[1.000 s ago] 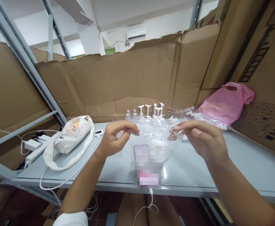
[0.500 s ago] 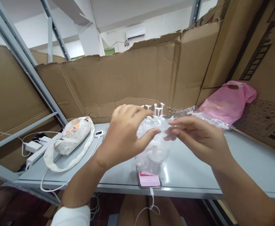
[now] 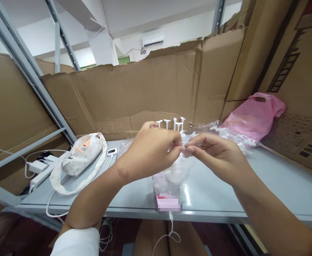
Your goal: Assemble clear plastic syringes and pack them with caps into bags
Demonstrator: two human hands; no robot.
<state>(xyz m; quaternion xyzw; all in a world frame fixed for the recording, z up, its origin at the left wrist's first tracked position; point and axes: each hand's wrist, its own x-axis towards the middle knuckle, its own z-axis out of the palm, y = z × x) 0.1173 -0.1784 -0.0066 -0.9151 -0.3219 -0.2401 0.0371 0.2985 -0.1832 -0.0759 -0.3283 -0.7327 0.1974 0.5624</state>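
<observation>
My left hand [image 3: 156, 149] is closed in a pinch above the middle of the table, its back toward me. Facing it, my right hand [image 3: 217, 156] also pinches with thumb and fingertips. Between the fingertips shows a small clear plastic piece [image 3: 184, 144], mostly hidden by the fingers, so its shape cannot be made out. Behind the hands stand several white T-topped plastic parts [image 3: 175, 122]. Below the hands lies a clear plastic bag [image 3: 173, 174] with white pieces in it, partly covered by the left hand.
A phone [image 3: 168, 203] on a cable lies at the front edge of the grey table [image 3: 214, 199]. To the left are a patterned pouch [image 3: 88, 153], a small white device [image 3: 112, 152] and a power strip [image 3: 47, 170]. A pink bag [image 3: 254, 115] leans against cardboard [image 3: 145, 92].
My left hand has moved right and its open thumb and fingers have closed into a pinch. The right hand has shifted slightly left, so the fingertips now nearly meet.
</observation>
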